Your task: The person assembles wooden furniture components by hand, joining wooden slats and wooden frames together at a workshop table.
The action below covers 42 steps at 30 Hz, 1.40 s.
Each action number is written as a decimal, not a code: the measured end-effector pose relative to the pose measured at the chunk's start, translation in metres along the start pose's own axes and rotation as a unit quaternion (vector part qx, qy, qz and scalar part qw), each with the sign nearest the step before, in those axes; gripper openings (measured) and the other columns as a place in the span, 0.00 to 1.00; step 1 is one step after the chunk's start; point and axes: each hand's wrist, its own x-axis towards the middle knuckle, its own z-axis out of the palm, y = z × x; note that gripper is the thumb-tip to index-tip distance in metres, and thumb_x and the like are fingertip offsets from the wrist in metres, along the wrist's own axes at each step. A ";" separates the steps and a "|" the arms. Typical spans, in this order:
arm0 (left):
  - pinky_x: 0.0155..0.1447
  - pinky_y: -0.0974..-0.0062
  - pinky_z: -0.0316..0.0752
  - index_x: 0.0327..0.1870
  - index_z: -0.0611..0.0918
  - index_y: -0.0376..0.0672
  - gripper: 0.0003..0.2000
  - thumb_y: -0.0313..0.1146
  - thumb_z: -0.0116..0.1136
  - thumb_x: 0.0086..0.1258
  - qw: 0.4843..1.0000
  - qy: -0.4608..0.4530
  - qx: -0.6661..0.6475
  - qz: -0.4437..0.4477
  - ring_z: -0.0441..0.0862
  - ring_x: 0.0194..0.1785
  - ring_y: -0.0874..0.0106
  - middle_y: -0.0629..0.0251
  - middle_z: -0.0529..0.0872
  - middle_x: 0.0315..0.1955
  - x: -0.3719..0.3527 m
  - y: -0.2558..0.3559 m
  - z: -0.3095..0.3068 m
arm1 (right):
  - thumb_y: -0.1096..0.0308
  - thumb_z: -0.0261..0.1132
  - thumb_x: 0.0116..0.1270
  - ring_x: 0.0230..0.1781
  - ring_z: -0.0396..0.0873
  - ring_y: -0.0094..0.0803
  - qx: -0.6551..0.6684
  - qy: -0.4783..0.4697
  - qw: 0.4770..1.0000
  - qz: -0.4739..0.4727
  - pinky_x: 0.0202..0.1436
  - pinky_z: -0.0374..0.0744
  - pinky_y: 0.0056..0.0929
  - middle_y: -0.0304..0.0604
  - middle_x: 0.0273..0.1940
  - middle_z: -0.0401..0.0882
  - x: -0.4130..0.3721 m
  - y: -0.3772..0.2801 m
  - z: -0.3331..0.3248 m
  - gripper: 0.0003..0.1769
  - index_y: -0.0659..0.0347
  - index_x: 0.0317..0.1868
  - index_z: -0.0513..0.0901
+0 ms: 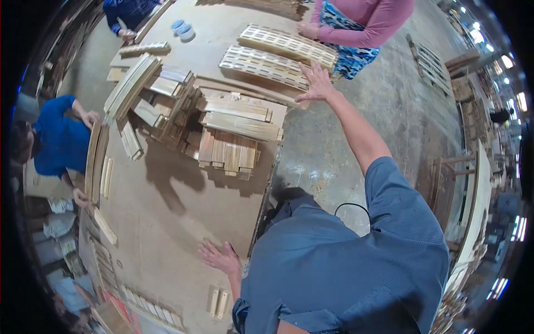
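The right hand (317, 83) is stretched far out with fingers spread wide, holding nothing, its fingertips over the near end of a slatted panel (264, 65) that lies at the table's right edge; whether it touches the wood cannot be told. The left hand (222, 257) lies flat and open on the table (167, 211), fingers splayed, just inside the same edge. That edge runs straight up between the 2 hands, with bare grey floor (389, 100), smooth and faintly shiny, giving open room beside it. The tabletop is matte brown board, and it is free between the left hand and the stack (233, 125), a loose heap of pale, flat, straight-cut boards that crowds the middle. A second panel (286, 44), also of light wood with rows of narrow slots, lies just beyond the first. 2 short slats (218, 302) sit side by side near the left hand. A person in pink (361, 22) stands at the far panel; a person in blue (55, 139) at the left edge holds long curved strips (95, 161) on edge
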 end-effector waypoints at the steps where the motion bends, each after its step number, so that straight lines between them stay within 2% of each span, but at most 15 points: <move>1: 0.83 0.37 0.40 0.83 0.62 0.46 0.41 0.61 0.53 0.76 1.000 0.011 -0.016 0.012 0.47 0.86 0.48 0.48 0.53 0.84 -0.004 -0.004 -0.002 | 0.24 0.80 0.35 0.86 0.41 0.64 -0.009 -0.013 1.000 -0.009 0.82 0.51 0.70 0.68 0.84 0.41 0.011 -0.002 0.000 0.81 0.38 0.87 0.48; 8: 0.85 0.41 0.41 0.83 0.62 0.46 0.40 0.58 0.55 0.76 0.998 0.021 0.040 -0.043 0.49 0.86 0.49 0.50 0.55 0.84 0.000 0.013 0.006 | 0.17 0.74 0.34 0.86 0.39 0.65 -0.057 -0.095 0.992 -0.065 0.81 0.46 0.76 0.68 0.85 0.37 0.081 -0.019 0.010 0.81 0.36 0.87 0.47; 10: 0.85 0.44 0.43 0.83 0.63 0.45 0.38 0.56 0.54 0.78 0.995 0.054 0.016 -0.085 0.51 0.86 0.50 0.51 0.57 0.83 -0.003 0.021 0.009 | 0.21 0.76 0.38 0.85 0.41 0.67 -0.074 -0.139 0.986 -0.056 0.80 0.49 0.76 0.69 0.84 0.39 0.087 -0.023 0.019 0.77 0.33 0.87 0.46; 15: 0.85 0.46 0.45 0.82 0.63 0.44 0.37 0.56 0.52 0.79 0.978 0.080 0.029 -0.193 0.54 0.84 0.51 0.51 0.58 0.83 -0.009 0.067 0.024 | 0.27 0.78 0.41 0.74 0.63 0.62 -0.037 -0.126 0.987 -0.088 0.70 0.68 0.65 0.66 0.77 0.57 0.093 -0.014 0.015 0.72 0.32 0.86 0.51; 19: 0.84 0.47 0.49 0.82 0.64 0.42 0.38 0.57 0.52 0.79 0.972 0.091 0.047 -0.211 0.56 0.84 0.52 0.51 0.60 0.82 -0.014 0.083 0.033 | 0.29 0.78 0.44 0.74 0.63 0.64 -0.026 -0.073 0.993 -0.093 0.70 0.69 0.64 0.66 0.76 0.58 0.089 -0.014 0.013 0.69 0.30 0.85 0.52; 22: 0.83 0.47 0.50 0.81 0.64 0.40 0.38 0.55 0.54 0.78 0.967 0.095 0.048 -0.230 0.57 0.83 0.52 0.51 0.61 0.82 -0.014 0.087 0.038 | 0.31 0.79 0.44 0.74 0.63 0.65 -0.039 -0.110 0.991 -0.065 0.70 0.68 0.66 0.66 0.76 0.59 0.096 -0.018 0.018 0.69 0.30 0.85 0.52; 27: 0.84 0.47 0.49 0.81 0.66 0.42 0.39 0.55 0.58 0.74 0.966 0.048 0.024 -0.253 0.57 0.83 0.52 0.50 0.62 0.81 -0.012 0.089 0.024 | 0.36 0.81 0.41 0.65 0.72 0.64 0.009 -0.054 0.994 -0.094 0.64 0.73 0.61 0.67 0.65 0.71 0.062 -0.014 0.013 0.66 0.41 0.82 0.63; 28: 0.84 0.47 0.48 0.80 0.66 0.41 0.39 0.55 0.59 0.73 0.967 0.055 0.001 -0.249 0.56 0.84 0.51 0.50 0.62 0.81 -0.012 0.088 0.019 | 0.41 0.82 0.43 0.68 0.72 0.66 0.020 -0.137 0.988 -0.071 0.68 0.74 0.59 0.69 0.68 0.72 0.050 -0.026 -0.013 0.65 0.44 0.83 0.63; 29: 0.85 0.47 0.48 0.80 0.67 0.41 0.40 0.55 0.60 0.73 0.968 0.063 -0.021 -0.243 0.56 0.84 0.51 0.50 0.62 0.81 -0.015 0.090 0.015 | 0.45 0.83 0.42 0.65 0.75 0.65 0.024 -0.036 0.995 -0.095 0.67 0.76 0.58 0.67 0.63 0.76 0.031 -0.015 0.007 0.64 0.45 0.82 0.64; 31: 0.84 0.50 0.49 0.80 0.67 0.41 0.40 0.53 0.62 0.71 0.968 0.059 -0.019 -0.244 0.53 0.85 0.53 0.51 0.61 0.82 -0.020 0.091 0.012 | 0.49 0.81 0.45 0.67 0.73 0.64 0.079 -0.055 0.994 -0.057 0.69 0.76 0.54 0.67 0.64 0.75 0.000 -0.012 0.001 0.61 0.44 0.82 0.65; 32: 0.84 0.50 0.49 0.80 0.67 0.41 0.40 0.53 0.62 0.71 0.961 0.062 -0.020 -0.268 0.53 0.85 0.53 0.51 0.61 0.82 -0.023 0.089 0.012 | 0.54 0.79 0.48 0.54 0.80 0.57 0.094 -0.006 0.991 -0.099 0.58 0.80 0.49 0.61 0.54 0.80 -0.012 0.004 0.014 0.57 0.50 0.80 0.64; 34: 0.84 0.47 0.47 0.79 0.67 0.41 0.40 0.53 0.62 0.70 0.976 0.083 -0.028 -0.202 0.53 0.85 0.51 0.49 0.60 0.81 -0.026 0.082 0.015 | 0.66 0.74 0.56 0.46 0.83 0.47 0.484 -0.121 0.861 -0.102 0.48 0.83 0.37 0.50 0.50 0.81 -0.032 0.022 0.013 0.52 0.52 0.82 0.61; 36: 0.84 0.45 0.46 0.78 0.68 0.40 0.40 0.54 0.62 0.70 0.975 0.095 -0.028 -0.198 0.52 0.85 0.50 0.49 0.61 0.81 -0.029 0.078 0.015 | 0.75 0.68 0.61 0.43 0.83 0.38 0.573 -0.254 0.770 0.124 0.43 0.82 0.25 0.44 0.49 0.80 -0.052 0.044 -0.005 0.48 0.57 0.82 0.59; 38: 0.85 0.43 0.44 0.77 0.69 0.40 0.39 0.55 0.61 0.69 0.977 0.105 -0.032 -0.183 0.52 0.85 0.49 0.48 0.62 0.80 -0.030 0.076 0.015 | 0.66 0.71 0.57 0.48 0.83 0.37 0.651 -0.280 0.703 0.062 0.48 0.83 0.29 0.47 0.55 0.80 -0.069 0.074 -0.005 0.54 0.59 0.84 0.56; 42: 0.84 0.39 0.45 0.76 0.71 0.39 0.40 0.55 0.64 0.67 0.979 0.116 -0.066 -0.156 0.50 0.85 0.47 0.47 0.60 0.80 -0.034 0.075 0.014 | 0.60 0.74 0.53 0.52 0.83 0.37 0.640 -0.188 0.742 -0.069 0.51 0.83 0.32 0.48 0.60 0.79 -0.116 -0.031 -0.081 0.58 0.58 0.84 0.56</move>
